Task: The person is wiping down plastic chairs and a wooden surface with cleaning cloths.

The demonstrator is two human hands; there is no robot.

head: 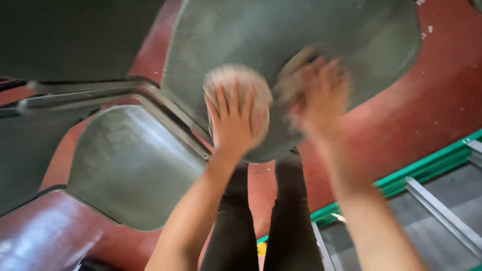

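Note:
My left hand (232, 123) lies over a round tan piece (240, 83), fingers spread across its dome. That piece sits at the near edge of a large grey-green blade-shaped panel (281, 35). My right hand (319, 98) is blurred by motion and rests on the same panel, just right of the round piece. A brownish patch (296, 60) shows under its fingers; I cannot tell whether the hand holds it. A second grey-green panel (133, 168) lies lower left, joined to a dark metal frame (100, 95).
My legs in black trousers (261, 226) stand on a dark red floor (427, 100). A green edge (427, 168) borders grey steps with metal strips (442, 216) at the lower right. A glossy dark red surface (40, 236) fills the lower left.

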